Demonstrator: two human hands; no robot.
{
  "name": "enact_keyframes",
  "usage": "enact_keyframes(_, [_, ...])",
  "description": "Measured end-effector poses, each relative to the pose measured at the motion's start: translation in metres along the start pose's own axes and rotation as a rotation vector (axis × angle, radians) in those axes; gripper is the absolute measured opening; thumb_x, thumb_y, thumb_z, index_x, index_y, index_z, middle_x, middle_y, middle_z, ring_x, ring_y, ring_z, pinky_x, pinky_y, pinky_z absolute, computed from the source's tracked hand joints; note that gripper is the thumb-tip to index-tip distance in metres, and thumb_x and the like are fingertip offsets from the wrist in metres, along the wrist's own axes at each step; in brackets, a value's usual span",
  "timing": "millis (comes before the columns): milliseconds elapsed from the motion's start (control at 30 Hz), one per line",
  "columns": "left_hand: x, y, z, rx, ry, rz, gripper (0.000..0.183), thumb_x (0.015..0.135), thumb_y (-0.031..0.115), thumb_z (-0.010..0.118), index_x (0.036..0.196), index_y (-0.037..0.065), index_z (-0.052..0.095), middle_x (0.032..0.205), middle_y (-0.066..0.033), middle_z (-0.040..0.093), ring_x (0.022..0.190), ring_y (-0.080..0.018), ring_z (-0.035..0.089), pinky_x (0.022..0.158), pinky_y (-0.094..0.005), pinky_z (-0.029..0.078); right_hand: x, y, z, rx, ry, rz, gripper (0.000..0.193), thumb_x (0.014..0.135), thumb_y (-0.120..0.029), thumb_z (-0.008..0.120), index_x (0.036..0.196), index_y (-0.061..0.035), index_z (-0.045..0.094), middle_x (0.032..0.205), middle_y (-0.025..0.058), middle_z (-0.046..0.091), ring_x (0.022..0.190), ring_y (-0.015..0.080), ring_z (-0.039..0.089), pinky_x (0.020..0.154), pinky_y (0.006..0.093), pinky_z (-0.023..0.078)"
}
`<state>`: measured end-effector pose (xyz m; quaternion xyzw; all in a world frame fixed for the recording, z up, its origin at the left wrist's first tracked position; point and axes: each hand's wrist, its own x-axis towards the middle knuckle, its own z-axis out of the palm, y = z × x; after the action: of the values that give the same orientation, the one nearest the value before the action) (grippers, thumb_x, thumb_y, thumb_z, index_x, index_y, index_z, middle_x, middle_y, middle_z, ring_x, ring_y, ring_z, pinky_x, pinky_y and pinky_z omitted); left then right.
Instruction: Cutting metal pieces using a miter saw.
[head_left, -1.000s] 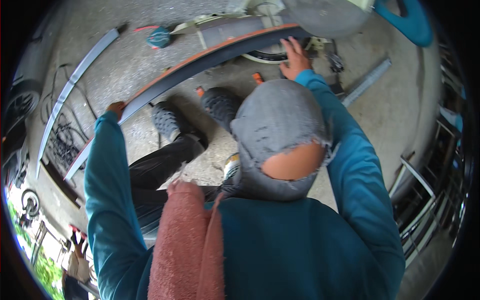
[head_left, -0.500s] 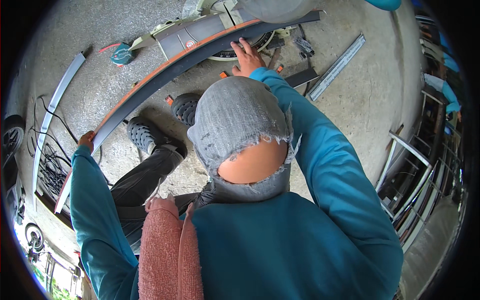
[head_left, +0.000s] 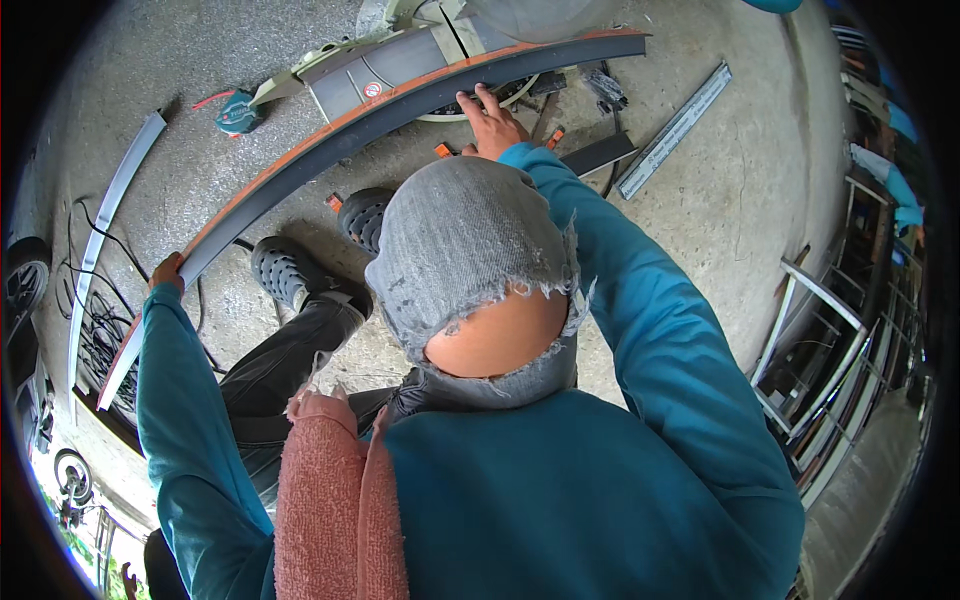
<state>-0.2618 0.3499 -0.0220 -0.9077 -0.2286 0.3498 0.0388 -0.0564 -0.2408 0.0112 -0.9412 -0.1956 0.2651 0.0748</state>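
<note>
**Long dark grey strip with an orange upper edge [head_left: 380,120] crosses the near side of a grey-and-cream mitre saw [head_left: 410,62]**

The strip slants across the view, its right end jutting past the saw and its other end reaching well to the saw's left. Whether it rests its weight on the saw cannot be told.

The person's left hand [head_left: 168,272], at the end of a teal sleeve, is well left of the saw and nearer the body; its grip pinches the strip by the edge. The right hand [head_left: 494,128] is just in front of the saw, its grip loosely spread, fingertips set against the strip's near face without closing around it.

Left of the saw lies a small teal rounded case with a thin red tail [head_left: 237,112]; farther left are a long silver metal bar [head_left: 110,205] and a tangle of thin black cable [head_left: 105,330]. Right of the saw, on the grey concrete floor [head_left: 700,225], lie a short flat black bar [head_left: 598,155] and a straight silver printed bar [head_left: 675,130]. A small orange block [head_left: 444,150] sits in front of the saw.
</note>
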Motion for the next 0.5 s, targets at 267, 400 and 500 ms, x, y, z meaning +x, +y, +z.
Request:
enact_keyframes(267, [-0.028, 0.118, -0.015, -0.407, 0.449, 0.493, 0.026, 0.087, 0.01, 0.052, 0.112, 0.01, 0.06, 0.112, -0.0132, 0.062, 0.105, -0.0328, 0.058, 0.092, -0.0377, 0.045, -0.002, -0.002, -0.004, 0.024, 0.001, -0.003, 0.079, 0.074, -0.024, 0.064, 0.143, -0.0156, 0.027, 0.149, 0.0152, 0.019, 0.116, 0.0349, 0.047, 0.092, 0.0403, 0.047])
enact_keyframes(400, [-0.055, 0.193, -0.027, -0.223, 0.58, 0.482, 0.066, 0.07, 0.024, 0.075, 0.127, 0.013, 0.043, 0.124, -0.0082, 0.052, 0.114, -0.0291, 0.05, 0.095, -0.0437, 0.04, 0.001, 0.0, -0.005, 0.024, 0.05, -0.024, 0.076, 0.074, -0.025, 0.064, 0.142, -0.0151, 0.031, 0.148, 0.0159, 0.023, 0.118, 0.0353, 0.045, 0.097, 0.0418, 0.044])
enact_keyframes(500, [-0.047, 0.209, -0.048, -0.097, 0.465, 0.316, 0.065, 0.056, 0.016, 0.077, 0.113, 0.011, 0.046, 0.11, -0.0097, 0.053, 0.103, -0.0302, 0.053, 0.084, -0.0447, 0.043, 0.0, 0.008, -0.011, 0.053, 0.194, -0.141, 0.074, 0.072, -0.023, 0.064, 0.139, -0.0133, 0.035, 0.145, 0.0166, 0.028, 0.117, 0.039, 0.043, 0.1, 0.0446, 0.039])
